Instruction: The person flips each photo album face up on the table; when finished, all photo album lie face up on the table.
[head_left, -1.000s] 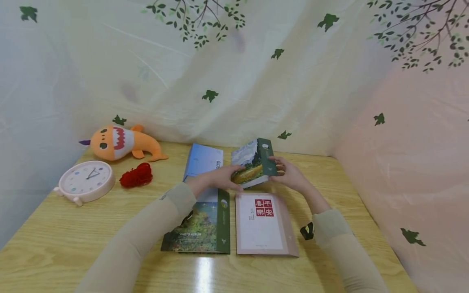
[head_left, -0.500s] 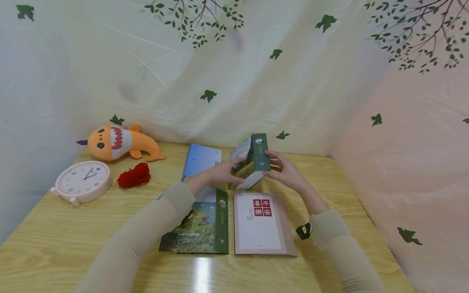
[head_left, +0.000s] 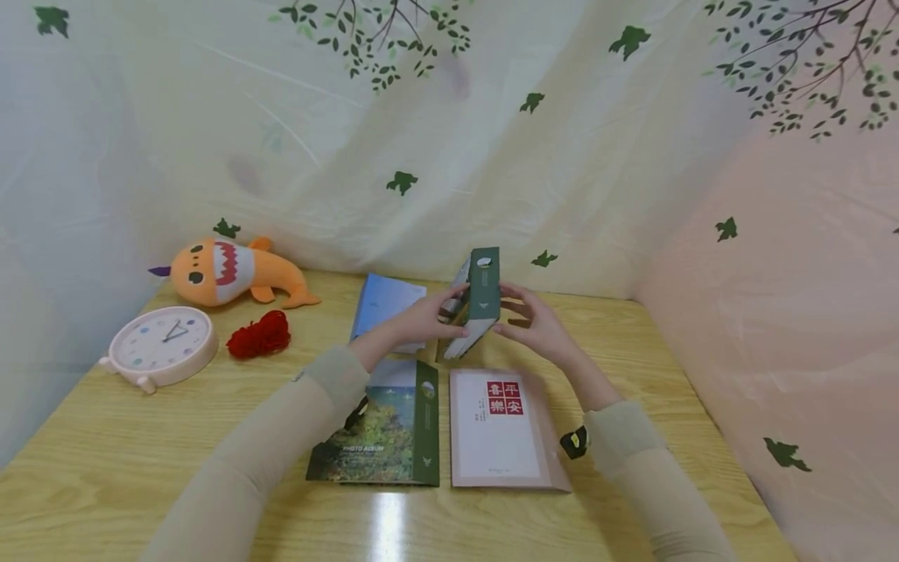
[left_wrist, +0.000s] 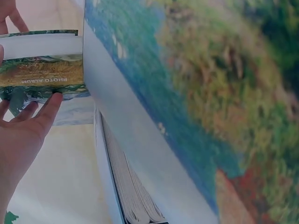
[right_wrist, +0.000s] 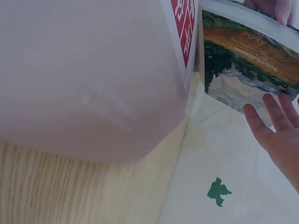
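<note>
A thick photo album with a green spine (head_left: 485,285) stands upright, slightly tilted, at the back middle, its spine towards the head view. My left hand (head_left: 428,318) grips its left side, thumb by the lower page edge. My right hand (head_left: 537,324) holds the right side, fingers spread on the cover. The left wrist view shows my left hand (left_wrist: 28,135) against the painted cover (left_wrist: 42,74). In the right wrist view my right hand's fingertips (right_wrist: 268,100) touch a cover (right_wrist: 243,60). Nearer lie a green-spined album (head_left: 382,437) and a pink-and-white album (head_left: 499,445).
A blue album (head_left: 389,300) lies behind my left forearm. On the left are a round pink clock (head_left: 165,347), red yarn (head_left: 260,336) and an orange plush shark (head_left: 239,273). A printed curtain (head_left: 449,156) hangs behind the wooden table (head_left: 632,367).
The held album has turned so that its spine faces the head view and its front cover faces left. It has moved slightly left, and my right hand has moved left with it.
</note>
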{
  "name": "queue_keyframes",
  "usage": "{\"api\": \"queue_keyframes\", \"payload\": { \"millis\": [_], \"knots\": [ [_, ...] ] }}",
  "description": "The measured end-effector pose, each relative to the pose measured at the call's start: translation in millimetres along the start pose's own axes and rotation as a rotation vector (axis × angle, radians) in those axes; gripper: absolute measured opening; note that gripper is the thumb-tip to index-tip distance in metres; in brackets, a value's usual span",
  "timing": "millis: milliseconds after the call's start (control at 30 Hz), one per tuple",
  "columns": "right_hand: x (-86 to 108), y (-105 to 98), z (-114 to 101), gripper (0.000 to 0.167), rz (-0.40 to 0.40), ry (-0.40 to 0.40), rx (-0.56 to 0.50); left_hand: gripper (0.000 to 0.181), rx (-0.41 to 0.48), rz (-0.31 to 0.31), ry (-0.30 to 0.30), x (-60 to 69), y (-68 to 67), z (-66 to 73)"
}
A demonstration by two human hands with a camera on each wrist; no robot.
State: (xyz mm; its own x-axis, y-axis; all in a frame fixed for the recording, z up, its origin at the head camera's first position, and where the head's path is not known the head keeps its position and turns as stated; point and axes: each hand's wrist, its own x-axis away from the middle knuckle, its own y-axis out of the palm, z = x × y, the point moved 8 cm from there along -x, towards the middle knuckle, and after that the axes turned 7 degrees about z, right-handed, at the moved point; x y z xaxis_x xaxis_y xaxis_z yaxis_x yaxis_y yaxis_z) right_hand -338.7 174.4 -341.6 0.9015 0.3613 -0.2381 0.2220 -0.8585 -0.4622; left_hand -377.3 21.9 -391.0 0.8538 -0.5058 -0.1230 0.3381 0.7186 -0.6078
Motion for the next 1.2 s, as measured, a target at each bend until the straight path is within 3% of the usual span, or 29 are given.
{"api": "queue_keyframes", "payload": {
  "millis": [300, 433, 833, 967, 1200],
  "knots": [
    [-11.3, 14, 14, 0.077, 0.017, 0.112, -0.080, 0.088, 0.107, 0.061, -0.020, 4.2, -9.7, -6.6],
    [-13.7, 18, 12, 0.078, 0.013, 0.104, -0.057, 0.084, 0.134, 0.088, 0.002, 5.8, -12.7, -5.8],
    [-12.3, 27, 16, 0.084, 0.007, 0.156, -0.166, 0.069, 0.217, 0.082, -0.013, 7.7, -15.2, 0.5],
    [-12.7, 27, 12, 0.083, 0.011, 0.149, -0.174, 0.068, 0.240, 0.078, 0.009, 7.1, -16.3, 4.0],
    [-12.7, 25, -6, 0.083, 0.022, 0.020, -0.062, 0.071, 0.203, 0.076, 0.078, 4.2, -16.7, 12.9]
  ]
}}
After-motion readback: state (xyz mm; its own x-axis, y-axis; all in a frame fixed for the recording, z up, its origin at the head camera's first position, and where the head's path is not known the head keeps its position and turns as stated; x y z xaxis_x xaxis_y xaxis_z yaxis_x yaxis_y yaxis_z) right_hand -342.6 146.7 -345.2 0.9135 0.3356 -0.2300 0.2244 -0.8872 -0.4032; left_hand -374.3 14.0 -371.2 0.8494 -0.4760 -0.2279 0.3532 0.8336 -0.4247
